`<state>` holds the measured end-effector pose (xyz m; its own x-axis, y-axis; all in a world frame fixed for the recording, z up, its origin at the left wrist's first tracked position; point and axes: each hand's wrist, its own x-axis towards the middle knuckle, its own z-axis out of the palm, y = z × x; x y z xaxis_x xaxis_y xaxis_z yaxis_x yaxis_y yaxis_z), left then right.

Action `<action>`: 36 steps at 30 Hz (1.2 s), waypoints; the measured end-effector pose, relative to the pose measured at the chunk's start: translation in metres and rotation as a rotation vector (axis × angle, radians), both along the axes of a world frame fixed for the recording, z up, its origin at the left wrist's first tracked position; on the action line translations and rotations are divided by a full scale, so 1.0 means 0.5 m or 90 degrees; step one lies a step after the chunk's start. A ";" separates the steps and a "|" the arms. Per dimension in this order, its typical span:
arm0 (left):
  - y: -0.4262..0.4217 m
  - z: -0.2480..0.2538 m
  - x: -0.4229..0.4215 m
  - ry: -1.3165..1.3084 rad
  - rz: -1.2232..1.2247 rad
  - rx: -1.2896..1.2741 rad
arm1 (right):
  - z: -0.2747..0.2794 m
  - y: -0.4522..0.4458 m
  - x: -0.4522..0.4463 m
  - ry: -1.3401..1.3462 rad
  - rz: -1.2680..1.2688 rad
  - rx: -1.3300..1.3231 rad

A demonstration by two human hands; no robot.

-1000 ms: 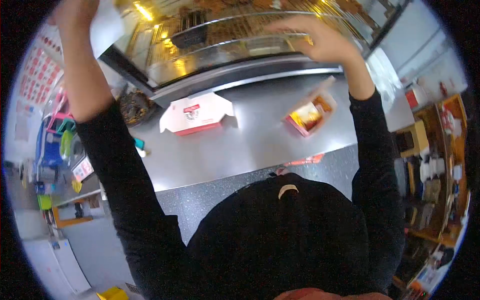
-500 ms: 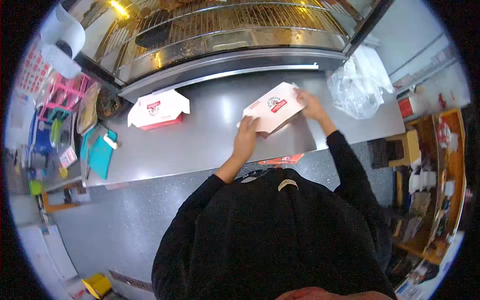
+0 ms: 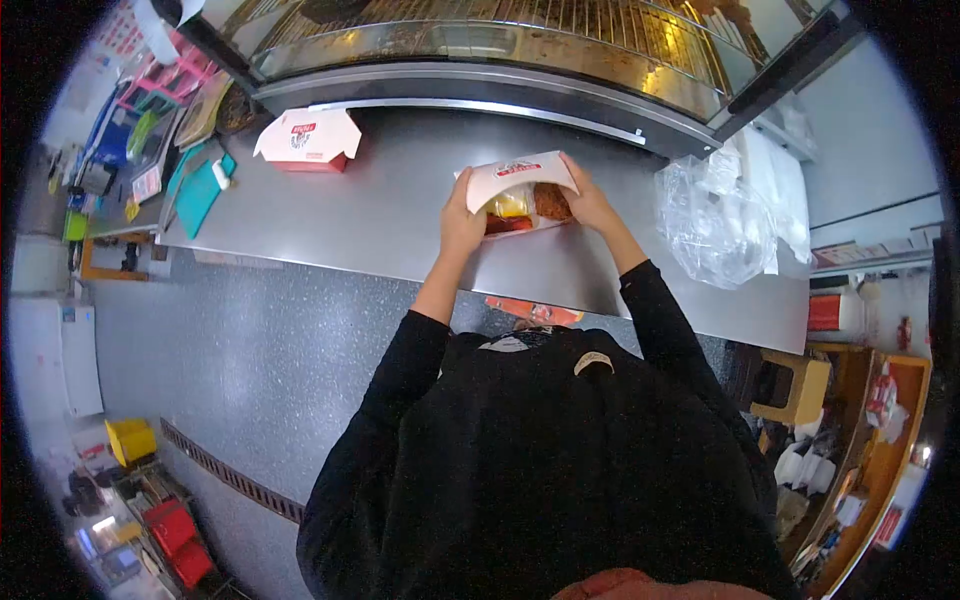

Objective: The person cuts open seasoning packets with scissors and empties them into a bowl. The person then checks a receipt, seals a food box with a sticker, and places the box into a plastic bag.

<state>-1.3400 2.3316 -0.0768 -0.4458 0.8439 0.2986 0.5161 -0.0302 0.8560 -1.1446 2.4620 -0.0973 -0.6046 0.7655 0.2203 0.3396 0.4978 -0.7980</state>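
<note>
On the steel counter, a white cardboard food box with red print sits between my hands. Its lid is bowed up at the front, showing a brown crusted piece of food, something yellow that looks wrapped, and a reddish-brown piece. My left hand grips the box's left side, fingers partly hidden behind it. On the opposite side, my right hand holds the right end near the lid's corner. A second box, white-topped with a red lower part, stands closed further left.
A glass-fronted cabinet with wire racks borders the counter at the back. Clear plastic bags lie to the right. Leftward are a teal board and pink holders. Shelving stands at lower right.
The held box, earlier flat-lidded and tilted, is now turned level with its front gaping and food visible. Both hands have shifted to its sides. The camera view has rotated.
</note>
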 end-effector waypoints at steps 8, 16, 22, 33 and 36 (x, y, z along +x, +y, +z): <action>0.043 0.074 -0.026 -0.102 0.037 -0.274 | 0.218 0.006 -0.015 -0.201 0.052 -0.265; -0.020 -0.005 0.012 0.045 -0.018 -0.044 | -0.007 -0.020 0.016 -0.053 -0.048 -0.034; -0.040 -0.024 -0.017 0.060 -0.204 -0.099 | 0.032 -0.045 0.018 0.122 0.109 -0.216; 0.093 -0.083 0.005 -0.138 0.137 -0.249 | 0.073 0.059 -0.049 -0.339 -0.164 -0.286; 0.070 -0.052 0.011 -0.078 0.146 -0.284 | 0.043 0.019 -0.065 -0.347 -0.178 0.019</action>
<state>-1.3347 2.3668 -0.1026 -0.6437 0.7536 -0.1334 0.3623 0.4536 0.8143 -1.1770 2.4717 -0.0760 -0.4135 0.9096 -0.0411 0.8162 0.3503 -0.4595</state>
